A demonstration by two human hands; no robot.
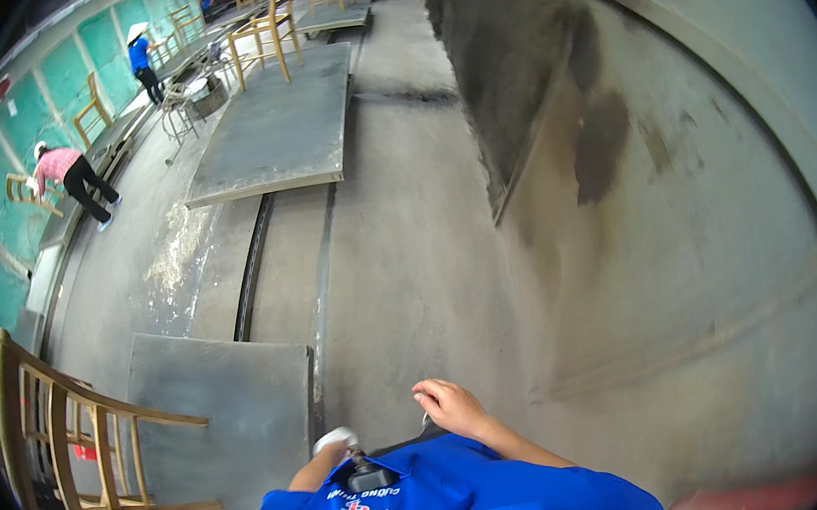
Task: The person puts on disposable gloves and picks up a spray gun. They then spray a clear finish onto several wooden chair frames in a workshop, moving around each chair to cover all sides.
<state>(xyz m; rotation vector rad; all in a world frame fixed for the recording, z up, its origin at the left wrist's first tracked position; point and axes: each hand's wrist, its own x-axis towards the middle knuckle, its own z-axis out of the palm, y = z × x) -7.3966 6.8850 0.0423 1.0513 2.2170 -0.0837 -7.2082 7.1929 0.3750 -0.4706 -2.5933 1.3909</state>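
My right hand point(452, 408) is held in front of my blue shirt, its fingers bent and pressed together. Beneath the fingertips shows a small pale thing, too small to name. My left forearm point(310, 472) reaches forward on the other side of my body and ends at something white point(336, 438), a glove or cloth; its fingers cannot be made out. Neither hand touches the wooden chair point(103, 456) at the lower left, which has a slatted back. Beside that chair lies a flat grey platform point(218, 384), just left of my left arm.
Ahead, another grey platform point(266, 131) on floor rails point(255, 266) carries a wooden chair point(268, 39). Along the green wall at left, a person in pink point(61, 167) bends over a chair, and a person in blue point(141, 59) stands farther back. A stained grey wall point(679, 177) rises at right.
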